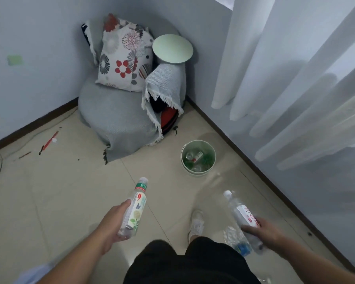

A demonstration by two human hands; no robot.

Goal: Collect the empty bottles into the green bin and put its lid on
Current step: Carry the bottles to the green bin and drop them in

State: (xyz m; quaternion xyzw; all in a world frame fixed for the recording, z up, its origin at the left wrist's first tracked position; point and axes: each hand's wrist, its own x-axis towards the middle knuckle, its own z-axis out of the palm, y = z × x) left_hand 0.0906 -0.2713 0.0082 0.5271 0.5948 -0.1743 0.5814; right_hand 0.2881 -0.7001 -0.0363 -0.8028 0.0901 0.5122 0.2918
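Observation:
The green bin (pixel 211 160) stands open on the tiled floor near the corner, with several empty bottles inside. Its round pale-green lid (pixel 172 49) rests on the armrest of the grey floor chair. My left hand (pixel 114 224) grips an empty clear bottle with a flower label (pixel 136 210), cap pointing toward the bin. My right hand (pixel 262 229) holds a clear bottle with a red-and-white label (pixel 241 213); a second crumpled bottle with a blue label (pixel 237 241) hangs below that hand. Both hands are well short of the bin.
A grey floor chair (pixel 115 119) with a floral cushion (pixel 123 56) fills the corner. White curtains (pixel 295 68) hang along the right wall. Red sticks and dark scraps (pixel 49 141) lie on the floor at left. My shoe (pixel 197 222) is below the bin.

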